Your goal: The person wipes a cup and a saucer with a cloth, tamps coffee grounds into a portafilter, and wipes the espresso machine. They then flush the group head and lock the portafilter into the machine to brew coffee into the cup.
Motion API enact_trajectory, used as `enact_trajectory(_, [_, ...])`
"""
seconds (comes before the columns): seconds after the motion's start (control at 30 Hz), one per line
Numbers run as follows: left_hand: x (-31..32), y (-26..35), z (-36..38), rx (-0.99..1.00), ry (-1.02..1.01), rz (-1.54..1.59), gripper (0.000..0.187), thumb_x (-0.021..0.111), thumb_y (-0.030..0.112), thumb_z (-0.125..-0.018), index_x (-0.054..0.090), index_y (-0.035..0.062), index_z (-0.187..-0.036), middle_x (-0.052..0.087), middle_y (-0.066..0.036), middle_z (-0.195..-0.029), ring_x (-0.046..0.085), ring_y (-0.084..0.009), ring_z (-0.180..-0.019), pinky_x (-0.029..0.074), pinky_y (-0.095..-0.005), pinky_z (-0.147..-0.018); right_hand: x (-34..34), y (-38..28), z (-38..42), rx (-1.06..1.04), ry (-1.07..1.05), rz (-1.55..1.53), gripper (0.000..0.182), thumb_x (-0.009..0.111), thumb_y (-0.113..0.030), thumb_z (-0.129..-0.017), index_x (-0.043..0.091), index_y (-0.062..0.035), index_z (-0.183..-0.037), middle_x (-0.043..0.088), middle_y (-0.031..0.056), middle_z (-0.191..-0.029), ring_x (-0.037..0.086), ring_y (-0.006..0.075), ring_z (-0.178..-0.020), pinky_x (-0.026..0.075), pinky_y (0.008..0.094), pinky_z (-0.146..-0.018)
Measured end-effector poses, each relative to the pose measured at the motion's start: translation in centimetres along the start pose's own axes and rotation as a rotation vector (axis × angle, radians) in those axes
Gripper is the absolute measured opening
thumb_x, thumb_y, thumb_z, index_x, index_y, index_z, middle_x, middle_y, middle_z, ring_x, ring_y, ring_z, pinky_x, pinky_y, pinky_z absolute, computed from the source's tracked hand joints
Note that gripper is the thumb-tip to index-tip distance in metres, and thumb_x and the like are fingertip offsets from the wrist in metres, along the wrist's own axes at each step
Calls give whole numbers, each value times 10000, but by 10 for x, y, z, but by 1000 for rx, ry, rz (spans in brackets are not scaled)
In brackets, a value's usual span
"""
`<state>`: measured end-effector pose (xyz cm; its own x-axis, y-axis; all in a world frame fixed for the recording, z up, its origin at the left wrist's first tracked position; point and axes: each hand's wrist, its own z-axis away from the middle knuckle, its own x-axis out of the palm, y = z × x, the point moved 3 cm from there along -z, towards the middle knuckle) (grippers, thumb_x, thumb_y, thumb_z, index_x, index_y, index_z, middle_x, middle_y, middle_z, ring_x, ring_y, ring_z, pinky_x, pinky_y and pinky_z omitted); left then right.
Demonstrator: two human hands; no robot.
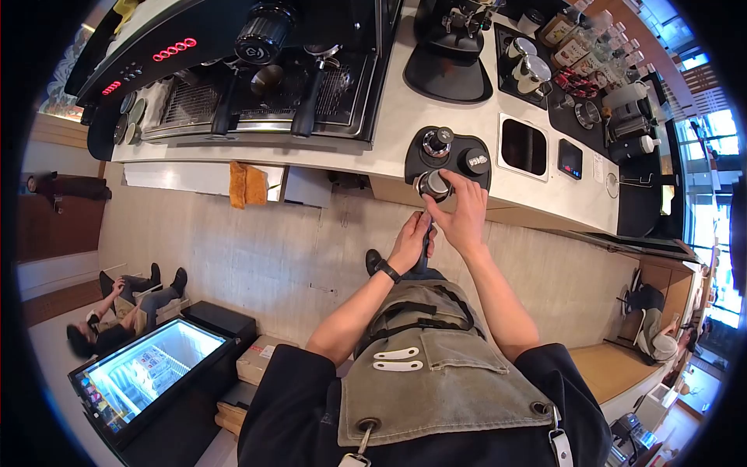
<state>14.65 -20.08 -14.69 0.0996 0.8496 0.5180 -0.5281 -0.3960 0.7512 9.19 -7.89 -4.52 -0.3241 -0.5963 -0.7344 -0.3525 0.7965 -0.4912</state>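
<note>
My left hand (409,246) is wrapped round the dark handle of a portafilter (427,247), whose head points toward the counter's front edge. On top of that head sits a round coffee tool (434,184) with a grey metal top, and my right hand (465,212) grips it between thumb and fingers. Just beyond lies a black tamping mat (421,159). It carries a coffee tamper (440,140) with a black knob and a black round tool (475,162) with white lettering. Some of the portafilter's head is hidden by the tool and my fingers.
An espresso machine (257,101) with portafilters locked in stands left; a grinder (450,47) is behind the mat. To the right are a knock-box opening (523,146), a scale (570,159) and bottles (591,50). An orange cloth (247,185) hangs at the counter edge. People sit farther off.
</note>
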Motion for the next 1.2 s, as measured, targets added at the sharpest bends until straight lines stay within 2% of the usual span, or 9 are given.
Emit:
enact_trajectory(0.37, [-15, -16, -15, -27, -12, -6, 282, 444, 358, -1124, 473, 79, -1093, 558, -33, -819, 563, -131, -552, 480, -277, -495, 6, 2, 2, 38, 15, 24, 589, 883, -246, -774, 629, -110, -1287, 684, 40, -1059, 614, 235, -929, 420, 367, -842])
enact_trajectory(0.67, [-21, -16, -14, -65, -30, -7, 312, 460, 383, -1118, 486, 72, -1108, 561, -19, -810, 555, -123, -537, 475, -274, -490, 16, 7, 9, 211, -107, 4, 580, 874, -234, -773, 631, -141, -1291, 693, 37, -1148, 616, 248, -1046, 415, 391, -879])
enact_trajectory(0.77, [-24, -15, -20, -65, -46, -15, 325, 471, 400, -1114, 492, 76, -1108, 566, -17, -811, 555, -120, -539, 475, -273, -488, 10, 3, 8, 81, -101, 57, 626, 871, -279, -812, 592, -102, -1343, 674, 99, -1208, 613, 270, -1115, 421, 402, -957])
enact_trajectory(0.87, [-25, -15, -20, -66, -49, -11, 347, 463, 433, -1114, 488, 88, -1078, 548, -5, -783, 536, -112, -527, 468, -276, -479, -19, -23, -5, 2, -12, 43, 718, 838, -253, -844, 506, -92, -1460, 559, 168, -1447, 513, 341, -1335, 366, 460, -1099])
enact_trajectory(0.97, [-25, -16, -20, -64, -58, -13, 363, 459, 448, -1113, 486, 90, -1056, 540, -4, -770, 527, -112, -520, 464, -282, -473, -50, -31, -16, -165, 251, -154, 798, 805, -231, -882, 394, -76, -1549, 430, 219, -1569, 406, 423, -1433, 300, 501, -1183])
enact_trajectory(1.0, [-26, -15, -20, -62, -63, -17, 366, 460, 450, -1112, 487, 89, -1053, 541, -6, -770, 528, -114, -519, 464, -285, -472, -49, -18, -7, -254, 265, -195, 792, 750, -258, -931, 335, -71, -1580, 371, 225, -1617, 333, 454, -1481, 235, 541, -1219])
enact_trajectory(1.1, [-24, -10, -17, -71, -49, 1, 358, 464, 438, -1111, 490, 86, -1050, 542, -14, -770, 530, -118, -521, 464, -292, -469, -3, -6, 6, -76, -344, 438, 690, 679, -263, -972, 375, -55, -1556, 352, 221, -1637, 276, 442, -1526, 183, 563, -1232])
enact_trajectory(1.13, [-26, -10, -20, -69, -60, -17, 352, 466, 432, -1111, 491, 86, -1050, 542, -15, -770, 529, -119, -521, 463, -293, -470, -8, -8, 4, -89, -270, 430, 644, 642, -315, -990, 417, -92, -1551, 352, 221, -1638, 248, 429, -1546, 128, 595, -1234])
enact_trajectory(1.2, [-28, -13, -22, -63, -69, -34, 340, 468, 419, -1110, 493, 86, -1049, 541, -18, -772, 528, -121, -522, 462, -294, -471, -31, -10, -11, -172, 8, 166, 642, 637, -360, -992, 434, -135, -1558, 367, 223, -1628, 251, 413, -1548, 117, 605, -1229])
